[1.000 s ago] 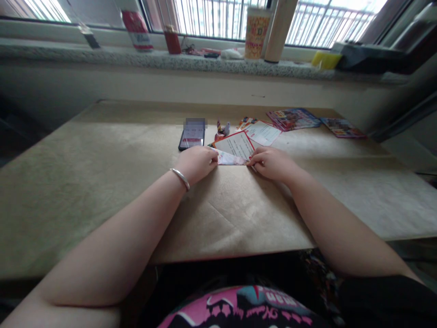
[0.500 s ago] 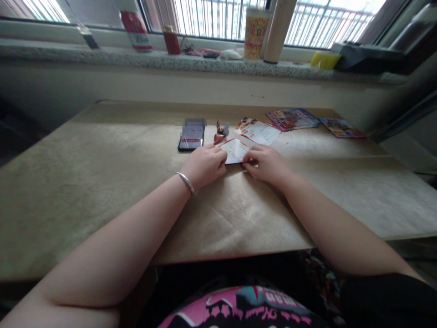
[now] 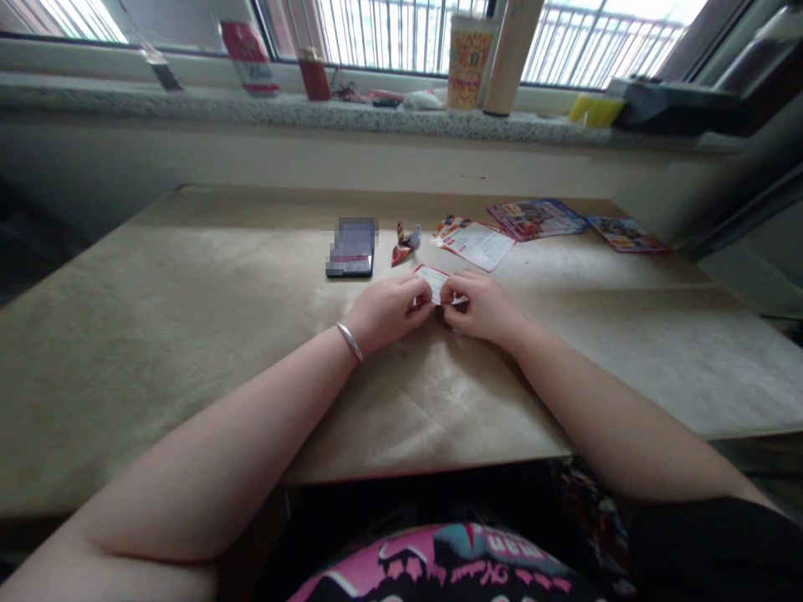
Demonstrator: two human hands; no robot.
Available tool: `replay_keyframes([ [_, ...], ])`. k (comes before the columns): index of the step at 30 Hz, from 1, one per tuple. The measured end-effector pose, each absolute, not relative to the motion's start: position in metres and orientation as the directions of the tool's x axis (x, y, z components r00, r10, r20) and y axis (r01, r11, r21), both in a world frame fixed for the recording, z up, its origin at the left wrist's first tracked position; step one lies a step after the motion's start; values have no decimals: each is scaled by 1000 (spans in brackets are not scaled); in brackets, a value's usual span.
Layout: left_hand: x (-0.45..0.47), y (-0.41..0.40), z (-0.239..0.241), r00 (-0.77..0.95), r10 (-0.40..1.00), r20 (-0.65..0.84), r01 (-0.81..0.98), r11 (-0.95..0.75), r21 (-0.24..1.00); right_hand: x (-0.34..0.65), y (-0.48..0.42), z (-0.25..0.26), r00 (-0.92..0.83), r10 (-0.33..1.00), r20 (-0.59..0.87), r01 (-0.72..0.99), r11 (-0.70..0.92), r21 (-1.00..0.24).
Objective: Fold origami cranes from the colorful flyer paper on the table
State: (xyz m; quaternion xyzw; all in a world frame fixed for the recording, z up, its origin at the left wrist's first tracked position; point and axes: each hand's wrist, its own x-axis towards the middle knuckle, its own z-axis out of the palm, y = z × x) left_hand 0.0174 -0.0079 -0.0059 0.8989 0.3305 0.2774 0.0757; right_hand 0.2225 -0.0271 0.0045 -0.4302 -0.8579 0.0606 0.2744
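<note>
A white paper sheet with a red edge (image 3: 432,281) lies between my hands, its near edge pinched by both. My left hand (image 3: 392,311), with a silver bangle at the wrist, closes its fingers on the left part of that edge. Close beside it, my right hand (image 3: 480,305) grips the edge with thumb and curled fingers. Both hands hide much of the sheet. Just beyond it stands a small folded paper figure (image 3: 405,244) in red and grey. A phone (image 3: 352,247) lies face up to the left of the figure.
Behind my right hand lie white printed sheets (image 3: 483,244), with colourful printed sheets (image 3: 536,219) farther back and another colourful sheet (image 3: 627,234) to the right. A granite windowsill (image 3: 376,121) holds a patterned cup (image 3: 468,63), a red can (image 3: 249,57) and a yellow object (image 3: 595,110).
My left hand has moved right and slightly nearer, so the two hands are closer together. Less of the paper sheet shows between them, and it has turned. The phone's screen looks darker.
</note>
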Motion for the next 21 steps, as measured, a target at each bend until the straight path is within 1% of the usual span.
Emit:
replay_keyframes([
  [5,20,-9,-6,610,621,492,533,-781,326,217,-30,4,-464,777,426,664,623,-413],
  [9,22,-11,-3,622,585,520,485,-810,331,214,-31,3,-454,775,439,628,628,-459],
  [15,20,-10,0,647,563,514,535,-816,221,215,-29,3,-454,800,393,601,600,-528],
  [18,19,-9,0,645,566,513,562,-806,183,218,-29,4,-452,807,381,609,591,-529],
  [21,18,-7,0,639,560,527,565,-807,172,221,-28,5,-459,807,372,621,591,-515],
])
